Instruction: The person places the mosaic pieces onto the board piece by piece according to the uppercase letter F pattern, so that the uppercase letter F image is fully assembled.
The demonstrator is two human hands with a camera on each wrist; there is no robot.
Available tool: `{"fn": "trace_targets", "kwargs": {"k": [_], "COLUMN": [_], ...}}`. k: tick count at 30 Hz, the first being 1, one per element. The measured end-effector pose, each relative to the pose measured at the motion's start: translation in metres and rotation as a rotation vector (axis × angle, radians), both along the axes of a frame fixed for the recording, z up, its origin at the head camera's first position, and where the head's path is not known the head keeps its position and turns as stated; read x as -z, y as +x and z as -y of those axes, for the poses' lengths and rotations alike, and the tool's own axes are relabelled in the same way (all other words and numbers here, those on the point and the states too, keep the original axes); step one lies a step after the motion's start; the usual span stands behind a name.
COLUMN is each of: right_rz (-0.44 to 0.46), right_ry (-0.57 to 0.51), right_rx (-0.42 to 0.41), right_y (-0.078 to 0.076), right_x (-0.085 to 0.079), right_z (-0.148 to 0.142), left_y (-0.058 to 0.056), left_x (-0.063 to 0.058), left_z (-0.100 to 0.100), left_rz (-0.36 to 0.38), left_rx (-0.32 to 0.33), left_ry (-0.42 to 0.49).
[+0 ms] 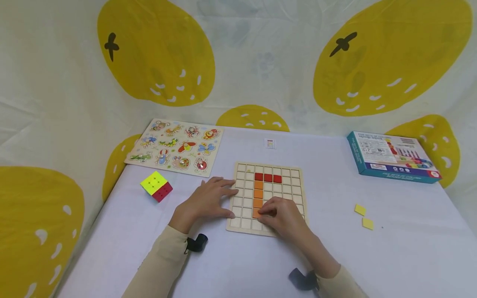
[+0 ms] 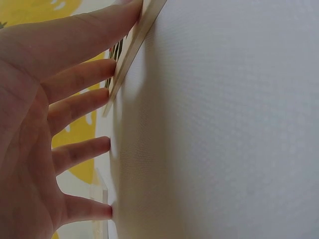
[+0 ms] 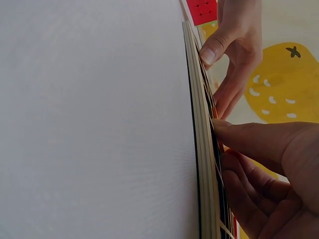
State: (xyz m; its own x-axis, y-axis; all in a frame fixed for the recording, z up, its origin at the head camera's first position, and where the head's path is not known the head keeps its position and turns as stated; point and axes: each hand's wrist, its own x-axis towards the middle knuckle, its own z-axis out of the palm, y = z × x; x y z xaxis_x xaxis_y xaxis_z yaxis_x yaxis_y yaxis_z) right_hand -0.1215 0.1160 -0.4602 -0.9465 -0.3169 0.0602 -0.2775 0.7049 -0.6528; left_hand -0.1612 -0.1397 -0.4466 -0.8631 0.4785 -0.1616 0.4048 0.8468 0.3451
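Observation:
A wooden grid board (image 1: 247, 202) lies on the white cloth. Three red tiles (image 1: 268, 178) form a row in its upper part, and a column of orange tiles (image 1: 258, 193) runs down from the leftmost one. My right hand (image 1: 284, 217) pinches the lowest orange tile (image 1: 256, 213) between thumb and fingertips, at its cell in that column. Part of this tile is hidden by the fingers. With its fingers spread, my left hand (image 1: 209, 199) rests at the board's left edge, thumb and fingertips touching the rim; the left wrist view shows these straight fingers (image 2: 82, 149).
Two yellow tiles (image 1: 363, 217) lie right of the board. A puzzle cube (image 1: 156, 186) and an insect picture board (image 1: 175, 145) are on the left. Behind the grid is a small printed card (image 1: 270, 143); a blue-edged box (image 1: 393, 157) sits at the back right.

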Motion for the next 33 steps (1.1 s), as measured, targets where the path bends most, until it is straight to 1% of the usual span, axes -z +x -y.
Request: {"fn": "trace_targets", "kwargs": {"k": [5, 9, 12, 13, 16, 19, 23, 29, 33], "right_rz": [-0.005, 0.028, 0.03, 0.02, -0.017, -0.019, -0.015, -0.048, -0.022], "right_ry": [-0.005, -0.067, -0.104, -0.099, -0.044, 0.012, 0.046, 0.103, 0.151], "right_rx": [-0.014, -0.035, -0.032, -0.029, 0.008, 0.06, 0.117, 0.179, 0.221], "right_y": [0.0, 0.001, 0.002, 0.002, 0.003, 0.004, 0.006, 0.009, 0.012], "right_x": [0.001, -0.002, -0.007, -0.009, -0.014, -0.018, -0.023, -0.029, -0.031], "right_z": [-0.001, -0.009, -0.019, -0.023, -0.038, -0.056, -0.083, -0.124, -0.151], "left_y": [0.0, 0.001, 0.002, 0.002, 0.002, 0.001, 0.001, 0.0, 0.0], "left_x": [0.0, 0.0, -0.001, -0.002, -0.002, -0.001, -0.001, 0.0, 0.002], "left_z": [0.0, 0.0, 0.0, 0.0, 0.0, 0.0, 0.001, 0.001, 0.0], "left_rz": [-0.008, -0.009, -0.004, -0.003, -0.002, -0.005, -0.007, -0.007, -0.005], "left_rx": [0.001, 0.011, 0.013, 0.011, 0.003, 0.0, 0.003, 0.006, 0.007], "left_ry": [-0.003, 0.0, 0.009, 0.01, 0.011, 0.005, 0.002, 0.007, 0.009]}}
